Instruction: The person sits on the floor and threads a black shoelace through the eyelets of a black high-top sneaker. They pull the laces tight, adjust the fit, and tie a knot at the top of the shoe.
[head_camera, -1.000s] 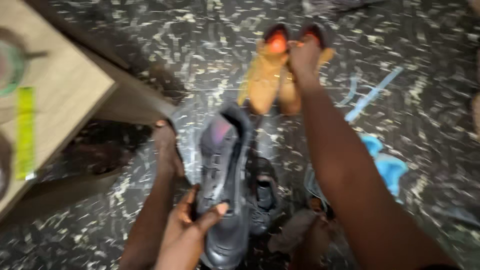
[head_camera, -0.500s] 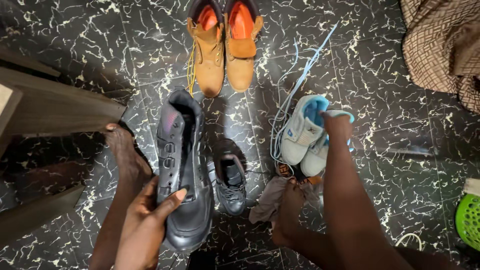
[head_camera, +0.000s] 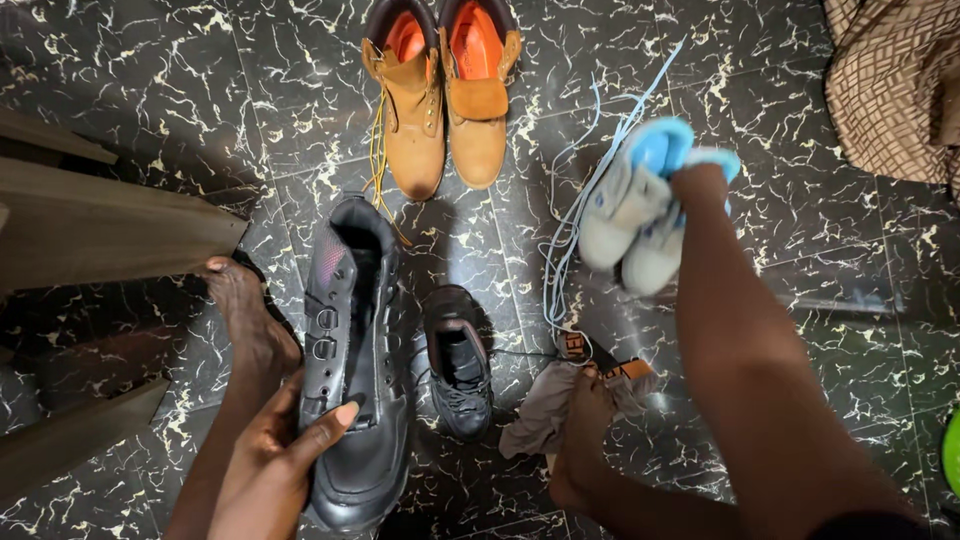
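Head view: right hand (head_camera: 700, 185) shifted from the tan boots (head_camera: 445, 95) to the pale blue-and-grey sneakers (head_camera: 630, 225).

Over the last second the right arm left the boots, which stand paired beyond the grip, and reached the sneakers; its grip is closed on their heel ends, with blue laces (head_camera: 580, 200) trailing to the floor (head_camera: 150, 100). The left hand (head_camera: 275, 455) stays curled around the tall black boot's (head_camera: 350, 360) side, thumb on top. A small black shoe (head_camera: 460, 370) lies just beside it, untouched.
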